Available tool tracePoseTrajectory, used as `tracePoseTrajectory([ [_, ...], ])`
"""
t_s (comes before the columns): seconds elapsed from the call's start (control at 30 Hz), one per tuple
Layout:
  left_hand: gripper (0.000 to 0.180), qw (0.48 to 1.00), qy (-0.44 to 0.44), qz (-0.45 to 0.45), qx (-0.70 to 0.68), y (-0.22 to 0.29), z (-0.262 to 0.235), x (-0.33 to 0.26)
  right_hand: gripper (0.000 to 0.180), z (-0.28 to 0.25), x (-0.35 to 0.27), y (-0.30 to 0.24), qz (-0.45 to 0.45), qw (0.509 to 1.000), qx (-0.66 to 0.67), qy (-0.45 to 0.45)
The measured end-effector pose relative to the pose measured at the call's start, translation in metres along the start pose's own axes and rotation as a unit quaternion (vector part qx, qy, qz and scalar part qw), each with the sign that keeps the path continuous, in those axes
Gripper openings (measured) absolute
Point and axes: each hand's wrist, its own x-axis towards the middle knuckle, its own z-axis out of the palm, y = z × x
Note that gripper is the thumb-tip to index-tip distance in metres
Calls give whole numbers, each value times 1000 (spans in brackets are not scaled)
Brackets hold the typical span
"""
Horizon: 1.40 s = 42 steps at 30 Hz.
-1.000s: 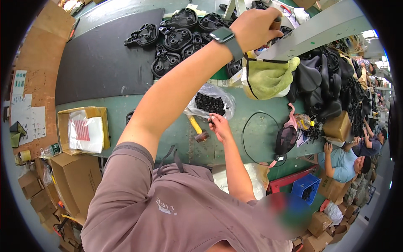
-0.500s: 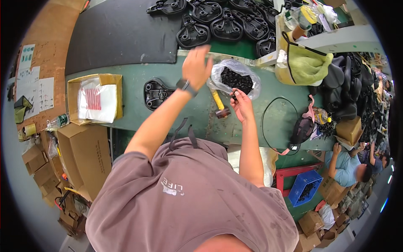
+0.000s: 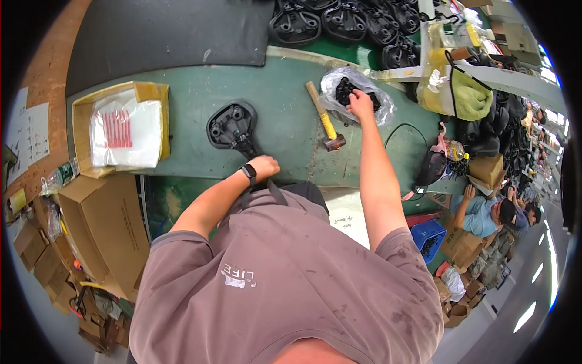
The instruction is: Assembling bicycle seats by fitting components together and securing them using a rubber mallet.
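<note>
On the green bench lies a black bicycle saddle (image 3: pixel 232 126), its underside up and its narrow nose pointing toward me. My left hand (image 3: pixel 265 165), with a dark watch on the wrist, is closed around the tip of that nose. To the right, a clear plastic bag (image 3: pixel 329 91) stands open, full of small black parts (image 3: pixel 346 87). My right hand (image 3: pixel 360 105) reaches into it, fingers pinched together among the parts; what lies between the fingertips is hidden. A hammer (image 3: pixel 328 124) with a yellow-wrapped handle rests between saddle and bag.
More black saddles (image 3: pixel 345 23) are grouped at the back. A cardboard tray (image 3: pixel 163 124) with plastic-wrapped red strips sits at left, near a black mat (image 3: pixel 170 36). A green cloth (image 3: pixel 471 97) hangs at right, above a dark pouch (image 3: pixel 431 167). Further right sit other people (image 3: pixel 479 215).
My left hand has come back toward me from beside the bag to the saddle's nose. The saddle has turned, nose toward me. My right hand has moved into the bag.
</note>
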Motion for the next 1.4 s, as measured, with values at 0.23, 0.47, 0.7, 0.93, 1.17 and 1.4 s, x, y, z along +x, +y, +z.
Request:
tracePoseTrajectory([
  [0.23,123,612,463,-637,-64,7,-92,-57,28,0,-159,-54,-131,988,-50,62],
  [0.47,92,822,283,-484,-101,-37,-112,25,53,75,-145,8,-162,969,-178,58],
  [0.7,14,972,190,-118,-71,10,-175,297,30,-15,-194,7,-299,947,-117,4],
  [0.93,26,983,5,-138,122,-31,-65,426,41,-113,-248,75,76,947,259,-173],
  [1.17,23,975,-16,-218,31,-45,-93,430,63,-148,-268,91,362,701,590,-172],
  [1.4,28,728,67,-376,-569,-60,-120,408,63,-134,-285,123,372,719,512,-287],
])
